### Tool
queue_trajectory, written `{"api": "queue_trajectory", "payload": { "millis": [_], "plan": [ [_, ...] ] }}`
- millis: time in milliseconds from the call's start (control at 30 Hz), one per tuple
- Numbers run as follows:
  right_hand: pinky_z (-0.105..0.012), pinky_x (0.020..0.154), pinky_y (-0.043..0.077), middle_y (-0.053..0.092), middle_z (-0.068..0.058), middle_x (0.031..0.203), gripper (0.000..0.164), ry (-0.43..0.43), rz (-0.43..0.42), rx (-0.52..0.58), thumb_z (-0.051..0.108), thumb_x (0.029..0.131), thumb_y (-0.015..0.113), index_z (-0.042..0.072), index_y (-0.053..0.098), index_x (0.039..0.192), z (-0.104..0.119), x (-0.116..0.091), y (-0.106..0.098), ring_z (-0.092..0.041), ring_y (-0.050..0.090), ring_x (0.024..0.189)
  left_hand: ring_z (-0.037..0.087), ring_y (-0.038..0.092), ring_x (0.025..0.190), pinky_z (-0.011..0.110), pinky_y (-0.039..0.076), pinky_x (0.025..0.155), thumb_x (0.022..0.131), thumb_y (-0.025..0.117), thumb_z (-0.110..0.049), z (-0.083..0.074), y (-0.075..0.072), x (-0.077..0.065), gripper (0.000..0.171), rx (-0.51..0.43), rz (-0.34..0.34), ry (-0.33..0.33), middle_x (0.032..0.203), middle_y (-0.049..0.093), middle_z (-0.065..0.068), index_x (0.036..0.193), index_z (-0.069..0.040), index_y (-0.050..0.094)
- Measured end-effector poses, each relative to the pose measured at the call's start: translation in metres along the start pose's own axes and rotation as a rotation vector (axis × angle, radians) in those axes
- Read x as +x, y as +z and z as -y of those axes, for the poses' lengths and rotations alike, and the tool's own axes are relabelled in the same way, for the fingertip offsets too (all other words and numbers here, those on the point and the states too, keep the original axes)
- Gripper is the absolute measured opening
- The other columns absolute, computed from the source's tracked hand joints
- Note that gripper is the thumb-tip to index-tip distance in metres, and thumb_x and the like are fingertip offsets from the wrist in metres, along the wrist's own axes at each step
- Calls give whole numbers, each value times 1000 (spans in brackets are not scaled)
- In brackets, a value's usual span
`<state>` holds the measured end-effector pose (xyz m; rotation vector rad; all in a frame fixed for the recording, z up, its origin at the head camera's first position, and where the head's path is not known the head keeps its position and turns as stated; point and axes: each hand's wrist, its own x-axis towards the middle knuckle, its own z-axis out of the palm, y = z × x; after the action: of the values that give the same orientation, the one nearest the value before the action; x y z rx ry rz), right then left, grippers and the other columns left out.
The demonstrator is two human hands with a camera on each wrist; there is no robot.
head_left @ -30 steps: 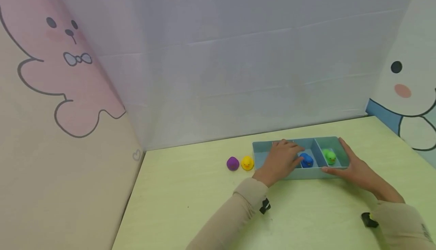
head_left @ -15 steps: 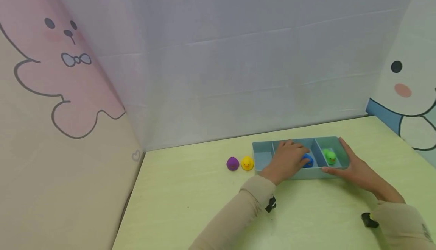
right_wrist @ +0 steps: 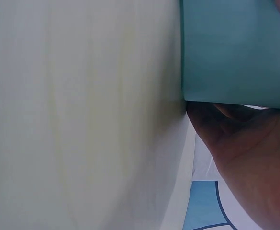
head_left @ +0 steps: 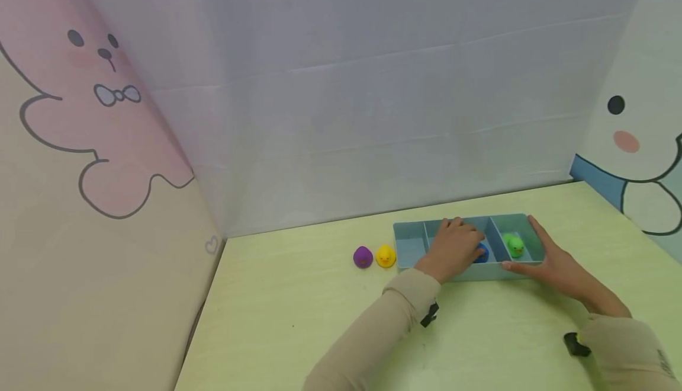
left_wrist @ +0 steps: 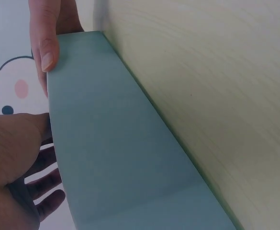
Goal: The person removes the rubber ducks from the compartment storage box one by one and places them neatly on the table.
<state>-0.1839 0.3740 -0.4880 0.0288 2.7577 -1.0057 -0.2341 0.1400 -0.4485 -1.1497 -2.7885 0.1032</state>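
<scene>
A pale teal divided box (head_left: 410, 249) lies on the table. My left hand (head_left: 453, 249) reaches down into it, over a blue rubber duck (head_left: 483, 253), which it partly covers. The thumb is beside the duck; whether the fingers pinch it is hidden. In the left wrist view the left hand's fingers show beyond the box's front wall (left_wrist: 111, 124). My right hand (head_left: 556, 266) grips the box's right end, thumb on the front wall and fingers on the far side. A green duck (head_left: 514, 246) sits in the rightmost compartment.
A yellow duck (head_left: 385, 256) and a purple duck (head_left: 363, 257) stand on the pale yellow table (head_left: 277, 308), left of the box. A white sheet (head_left: 341, 112) rises behind, with cartoon-printed panels on both sides.
My left hand has moved a little right, over the blue duck, covering more of it and uncovering the leftmost compartment. The right hand stays on the box's end. The ducks look unmoved.
</scene>
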Motion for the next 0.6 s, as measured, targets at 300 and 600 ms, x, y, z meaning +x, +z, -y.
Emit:
{"api": "queue_trajectory", "payload": {
  "millis": [300, 600],
  "plan": [
    [-80, 95, 36, 4, -50, 158, 126, -4, 9, 6, 58, 91, 69, 22, -31, 157, 1, -2, 0, -74, 28, 133, 5, 53, 108, 29, 39, 100, 99, 60, -52, -11, -2, 9, 17, 74, 39, -33, 109, 70, -23, 109, -43, 69],
    [-79, 96, 37, 4, -50, 157, 126, -4, -2, -4, 58, 91, 70, 19, -29, 158, 2, -1, 1, -73, 29, 132, 6, 48, 95, 29, 36, 95, 98, 65, -47, -18, -4, 15, 9, 61, 82, -89, 97, 73, -22, 95, -41, 70]
  ]
}}
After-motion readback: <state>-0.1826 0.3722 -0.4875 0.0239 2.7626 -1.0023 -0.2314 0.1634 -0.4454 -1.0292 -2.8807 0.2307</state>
